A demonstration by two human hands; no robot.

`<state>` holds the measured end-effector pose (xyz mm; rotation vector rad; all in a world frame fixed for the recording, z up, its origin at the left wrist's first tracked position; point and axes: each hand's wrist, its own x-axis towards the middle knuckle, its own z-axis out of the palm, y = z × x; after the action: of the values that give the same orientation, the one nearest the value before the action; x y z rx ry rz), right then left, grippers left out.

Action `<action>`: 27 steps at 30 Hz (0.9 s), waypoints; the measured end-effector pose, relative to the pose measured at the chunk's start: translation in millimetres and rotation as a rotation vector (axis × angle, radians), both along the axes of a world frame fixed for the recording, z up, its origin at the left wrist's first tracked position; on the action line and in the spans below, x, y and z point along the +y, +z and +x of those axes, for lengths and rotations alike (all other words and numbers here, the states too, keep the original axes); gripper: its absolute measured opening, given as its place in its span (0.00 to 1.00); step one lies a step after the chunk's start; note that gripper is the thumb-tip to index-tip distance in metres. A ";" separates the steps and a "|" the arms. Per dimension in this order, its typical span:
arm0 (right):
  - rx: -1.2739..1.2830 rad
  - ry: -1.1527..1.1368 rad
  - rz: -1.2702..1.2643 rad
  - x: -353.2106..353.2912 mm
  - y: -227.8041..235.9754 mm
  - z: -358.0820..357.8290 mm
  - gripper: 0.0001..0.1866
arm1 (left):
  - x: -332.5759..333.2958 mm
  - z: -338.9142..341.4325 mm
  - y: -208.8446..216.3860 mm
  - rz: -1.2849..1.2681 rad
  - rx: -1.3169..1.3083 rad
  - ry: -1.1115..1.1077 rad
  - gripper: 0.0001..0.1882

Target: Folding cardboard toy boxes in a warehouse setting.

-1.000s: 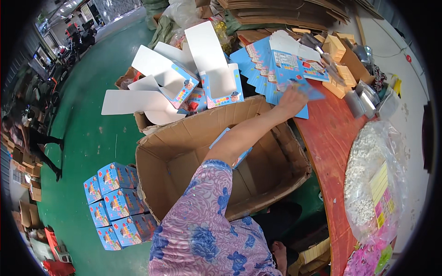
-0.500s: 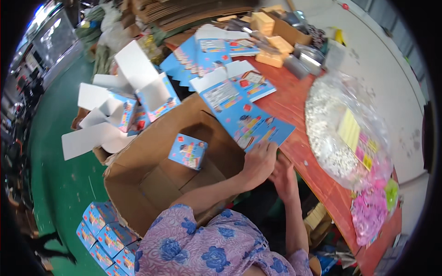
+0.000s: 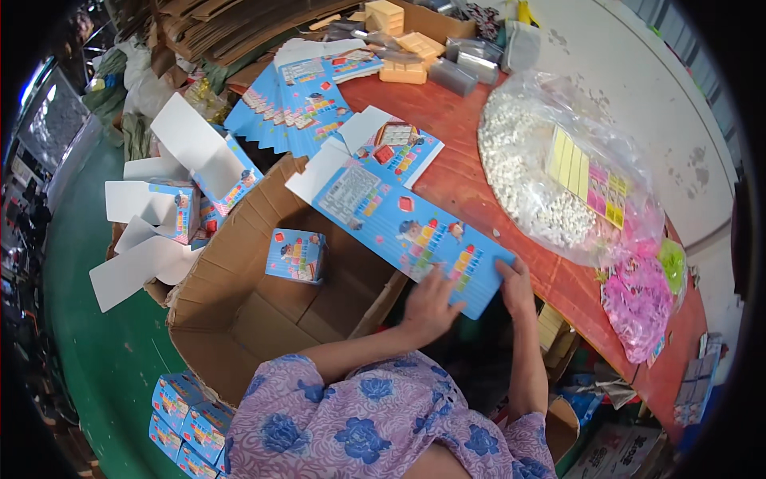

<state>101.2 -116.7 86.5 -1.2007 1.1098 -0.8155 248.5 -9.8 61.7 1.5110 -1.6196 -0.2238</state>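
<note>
A person's left hand (image 3: 431,307), fingers loosely spread, rests against a flat blue carton (image 3: 399,227) overhanging the tabletop's (image 3: 455,188) near edge; the right hand (image 3: 517,289) pinches its end (presumably steadying the thin card). Beyond, fanned cartons (image 3: 291,112) crowd the far-left corner.

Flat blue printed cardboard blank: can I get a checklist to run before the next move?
1. Left hand touching the flat blue printed cardboard blank: ok, at its near edge.
2. Right hand on the blank: ok, thumb on top.
3. White cardboard end flap unfolded: ok, extends from the blank's left end.
4. Blank clear of the open brown cardboard carton: cannot tell; they overlap in view.
5. Small blue printed box inside the carton closed all round: cannot tell; some sides hidden.
</note>
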 end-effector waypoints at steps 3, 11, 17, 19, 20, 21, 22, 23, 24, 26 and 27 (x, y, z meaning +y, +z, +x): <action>0.021 -0.128 0.035 21.0 -11.6 -54.4 0.12 | -3.3 40.8 -9.2 -0.115 -0.203 0.218 0.21; -0.099 -0.255 0.237 75.5 -57.7 -131.6 0.09 | -69.6 174.3 -63.8 0.420 -0.059 0.569 0.22; 0.222 -0.329 0.081 91.0 -83.3 -178.1 0.08 | -74.1 184.6 -35.5 0.831 0.637 -0.069 0.16; 0.243 -0.367 0.039 103.2 -79.0 -181.8 0.09 | -67.7 175.1 -15.4 1.018 0.899 -0.361 0.12; 0.245 -0.370 0.048 108.3 -82.5 -187.2 0.09 | -64.3 168.5 -6.6 1.027 0.900 -0.361 0.12; 0.314 -0.357 0.076 113.9 -88.9 -196.3 0.10 | -60.5 161.0 1.0 1.052 0.917 -0.416 0.13; 0.384 -0.346 0.102 118.3 -94.6 -202.7 0.10 | -58.5 153.7 5.5 1.074 0.932 -0.475 0.13; 0.386 -0.351 0.107 122.2 -100.6 -205.8 0.10 | -55.9 147.4 6.5 1.081 0.932 -0.479 0.13; 0.338 -0.384 0.116 125.8 -106.9 -208.0 0.10 | -52.0 141.1 6.6 1.041 0.973 -0.499 0.13; 0.291 -0.437 0.127 131.4 -122.1 -210.4 0.09 | -47.8 125.0 9.2 1.010 1.006 -0.538 0.14; 0.290 -0.467 0.112 131.0 -132.2 -210.1 0.08 | -44.0 116.3 11.4 0.994 0.962 -0.534 0.14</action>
<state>-108.9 14.3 -45.7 -0.9970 1.6917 -0.9316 364.9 -53.9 73.1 1.1887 -1.0405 -1.9406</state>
